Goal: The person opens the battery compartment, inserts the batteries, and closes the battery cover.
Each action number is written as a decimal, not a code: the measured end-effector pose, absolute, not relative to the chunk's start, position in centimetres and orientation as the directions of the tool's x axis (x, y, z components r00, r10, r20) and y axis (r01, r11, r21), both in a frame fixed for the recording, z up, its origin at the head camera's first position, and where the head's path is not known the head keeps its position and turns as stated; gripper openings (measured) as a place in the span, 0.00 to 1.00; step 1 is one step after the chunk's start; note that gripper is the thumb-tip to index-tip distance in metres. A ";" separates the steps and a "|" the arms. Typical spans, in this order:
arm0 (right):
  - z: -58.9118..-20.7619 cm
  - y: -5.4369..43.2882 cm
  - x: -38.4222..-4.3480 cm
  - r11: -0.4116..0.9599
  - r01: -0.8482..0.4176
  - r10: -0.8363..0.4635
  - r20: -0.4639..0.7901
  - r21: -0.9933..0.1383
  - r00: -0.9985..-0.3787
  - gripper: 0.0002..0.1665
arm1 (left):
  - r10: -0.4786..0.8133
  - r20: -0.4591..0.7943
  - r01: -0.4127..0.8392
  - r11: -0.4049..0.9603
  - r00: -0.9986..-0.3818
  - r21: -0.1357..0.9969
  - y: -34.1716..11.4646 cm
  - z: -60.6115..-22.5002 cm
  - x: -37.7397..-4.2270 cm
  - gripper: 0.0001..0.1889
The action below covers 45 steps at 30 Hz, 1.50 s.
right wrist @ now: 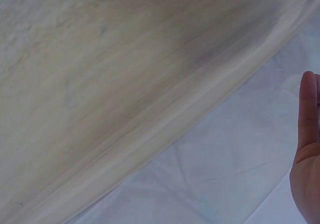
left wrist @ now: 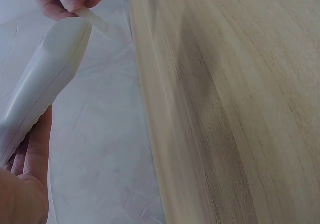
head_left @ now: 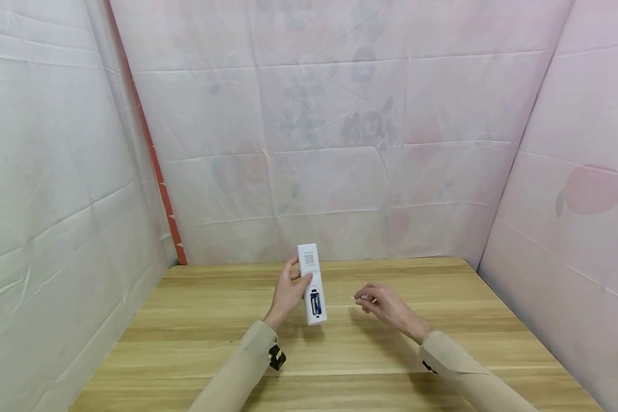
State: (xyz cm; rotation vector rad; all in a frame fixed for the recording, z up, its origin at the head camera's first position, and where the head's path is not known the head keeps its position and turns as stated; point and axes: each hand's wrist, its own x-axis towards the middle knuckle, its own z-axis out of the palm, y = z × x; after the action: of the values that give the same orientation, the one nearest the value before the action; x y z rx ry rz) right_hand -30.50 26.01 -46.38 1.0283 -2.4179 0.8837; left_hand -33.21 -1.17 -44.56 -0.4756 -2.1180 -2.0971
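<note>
My left hand (head_left: 286,293) grips a white remote control (head_left: 317,281) near its middle, thumb across the back face. That back faces up with a printed code at the far end. Dark blue batteries (head_left: 316,304) show in the uncovered compartment at the near end. To the right, fingers and thumb of my right hand (head_left: 386,303) pinch a thin white battery cover (left wrist: 95,21), apart from the remote in the head view. In the left wrist view the remote appears from the side; the right wrist view catches only part of the right hand (right wrist: 309,149).
Both hands are over a light wooden table (head_left: 211,343). Pale printed cloth (head_left: 329,183) hangs behind it and along both sides, with a red strip (head_left: 157,166) at the back left corner. Dark bands sit on both sleeves.
</note>
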 end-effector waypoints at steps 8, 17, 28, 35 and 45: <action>-45.6 25.0 -30.3 0.522 -0.721 -0.460 0.562 -0.455 -0.688 0.07 | 0.127 0.281 0.280 -0.021 -0.951 0.960 -1.5 -44.1 -33.5 0.31; -44.8 23.8 -30.1 0.486 -0.691 -0.426 0.545 -0.535 -0.722 0.07 | 0.139 0.287 0.288 -0.011 -0.948 0.957 -1.3 -43.4 -33.6 0.30; -44.1 22.8 -29.6 0.457 -0.691 -0.364 0.590 -0.561 -0.720 0.09 | 0.129 0.281 0.279 -0.037 -0.951 0.960 -1.5 -43.5 -33.9 0.31; -43.5 22.1 -29.3 0.416 -0.684 -0.310 0.614 -0.599 -0.726 0.10 | 0.126 0.298 0.296 -0.032 -0.946 0.955 -1.6 -43.7 -33.8 0.31; -43.0 21.6 -29.4 0.345 -0.715 -0.256 0.672 -0.608 -0.695 0.12 | 0.120 0.303 0.300 -0.037 -0.945 0.953 -1.6 -43.7 -33.7 0.31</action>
State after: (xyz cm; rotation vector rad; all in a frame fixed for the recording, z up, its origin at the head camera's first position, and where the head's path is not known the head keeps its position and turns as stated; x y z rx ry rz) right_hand -29.45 21.57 -42.97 0.8475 -2.1492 1.3194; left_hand -33.67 -1.55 -43.66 -0.4594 -2.0859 -2.1256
